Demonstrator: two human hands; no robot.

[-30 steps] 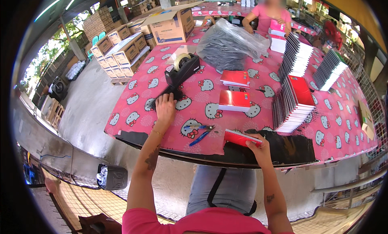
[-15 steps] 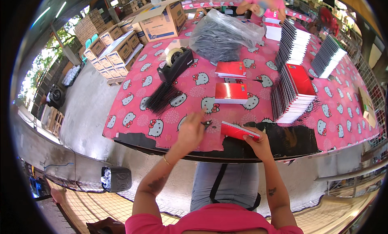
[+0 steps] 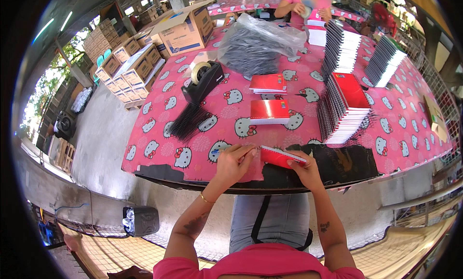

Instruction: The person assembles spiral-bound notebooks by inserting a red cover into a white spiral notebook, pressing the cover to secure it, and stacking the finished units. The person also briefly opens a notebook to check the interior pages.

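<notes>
My right hand (image 3: 306, 168) grips the right end of a red notebook (image 3: 276, 157), thumb on top, tilted above the table's near edge. Close to the notebook's left end, my left hand (image 3: 234, 166) has its thumb and fingers pinched together; whatever lies between them is too small to make out. A small blue thing (image 3: 215, 152) shows beside its knuckles, its kind unclear. Farther in lie a red notebook with white page edges (image 3: 269, 110) and a small red notebook pile (image 3: 266, 82). Left of them sits a bundle of black spiral coils (image 3: 189, 122).
A black tape dispenser (image 3: 205, 81) stands beyond the coils. Stacked red notebooks (image 3: 345, 110) and spiral-bound stacks (image 3: 341, 47) rise at the right. A plastic bag of dark coils (image 3: 255, 47) and an open carton (image 3: 185, 31) are at the back. Across the table, another person (image 3: 304, 9) works.
My left hand has come down and right, closer to the notebook's end, and its fingers have drawn together. A dark object near its fingertips no longer shows. My right hand keeps its grip.
</notes>
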